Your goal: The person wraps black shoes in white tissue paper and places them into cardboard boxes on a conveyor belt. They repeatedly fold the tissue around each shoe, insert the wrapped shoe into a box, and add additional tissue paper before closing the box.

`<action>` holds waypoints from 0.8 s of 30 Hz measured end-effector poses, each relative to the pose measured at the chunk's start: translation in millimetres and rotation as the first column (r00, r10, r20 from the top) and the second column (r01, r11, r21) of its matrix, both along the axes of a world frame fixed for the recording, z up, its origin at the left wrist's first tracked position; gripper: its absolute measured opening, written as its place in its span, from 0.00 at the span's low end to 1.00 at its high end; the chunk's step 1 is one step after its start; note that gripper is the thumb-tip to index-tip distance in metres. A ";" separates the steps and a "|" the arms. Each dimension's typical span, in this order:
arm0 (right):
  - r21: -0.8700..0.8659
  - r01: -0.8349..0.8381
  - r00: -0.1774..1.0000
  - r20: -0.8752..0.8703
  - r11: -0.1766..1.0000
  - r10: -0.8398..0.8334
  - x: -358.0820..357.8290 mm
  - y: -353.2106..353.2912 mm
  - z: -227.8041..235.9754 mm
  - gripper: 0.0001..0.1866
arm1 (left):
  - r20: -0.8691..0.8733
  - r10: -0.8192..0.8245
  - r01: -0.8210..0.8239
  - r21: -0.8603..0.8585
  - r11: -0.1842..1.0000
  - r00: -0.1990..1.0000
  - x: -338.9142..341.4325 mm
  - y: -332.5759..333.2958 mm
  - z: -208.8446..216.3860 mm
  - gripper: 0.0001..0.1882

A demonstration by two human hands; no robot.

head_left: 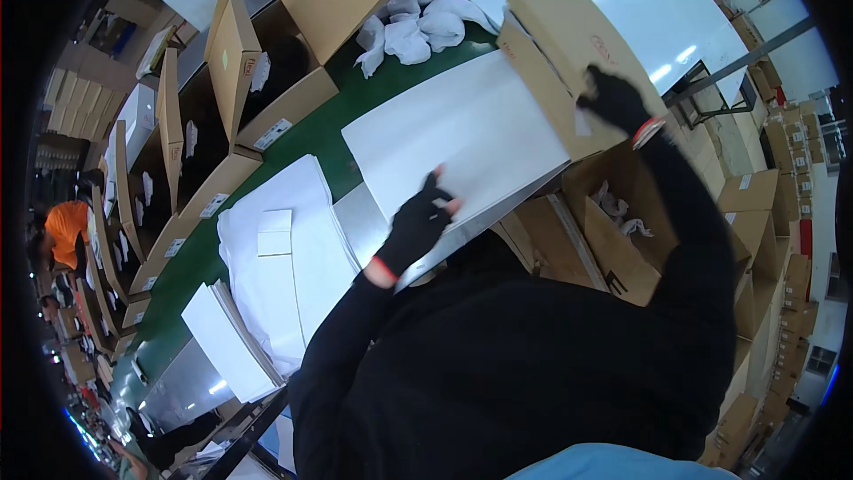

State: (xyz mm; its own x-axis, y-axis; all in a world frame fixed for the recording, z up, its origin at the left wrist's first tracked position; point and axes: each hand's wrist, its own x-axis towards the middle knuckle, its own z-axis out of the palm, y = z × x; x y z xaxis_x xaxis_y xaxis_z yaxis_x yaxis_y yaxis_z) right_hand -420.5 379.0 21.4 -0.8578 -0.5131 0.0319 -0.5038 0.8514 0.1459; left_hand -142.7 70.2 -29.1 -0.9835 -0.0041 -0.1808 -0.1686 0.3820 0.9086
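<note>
Both of my hands wear black gloves with bare fingertips. My left hand (419,220) is over the near edge of a wide white sheet (462,129), its fingers apart; I cannot tell whether it touches the sheet. At the sheet's right end is a brown cardboard box (569,36) with its lid down. My right hand (616,105) lies against the top of this box, thumb and fingers apart and slightly blurred. To the left, a stack of white paper sheets (275,293) with a small folded white card (275,233) on top rests on the table.
Several opened cardboard boxes (286,116) line the far side of a green belt (355,93). Crumpled white paper (409,36) lies beyond the sheet. By my right arm, an open carton (622,213) holds flattened cardboard and paper. A person in orange (67,233) is far left.
</note>
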 end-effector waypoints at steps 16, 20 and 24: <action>-0.050 0.067 0.987 -0.143 0.996 -0.074 -69.3 -7.3 -56.8 0.47 | -0.291 0.625 -0.514 -0.832 0.208 0.724 215.3 -147.6 -108.8 0.32; -0.147 -0.070 0.997 0.025 0.987 0.074 -85.9 37.2 -59.1 0.57 | -0.324 0.611 -0.572 -0.776 0.265 0.722 218.0 -144.0 -110.0 0.32; -0.104 0.018 0.975 0.223 0.994 0.005 -94.4 44.3 -32.2 0.58 | -0.330 0.584 -0.535 -0.816 0.218 0.742 226.7 -143.4 -114.0 0.31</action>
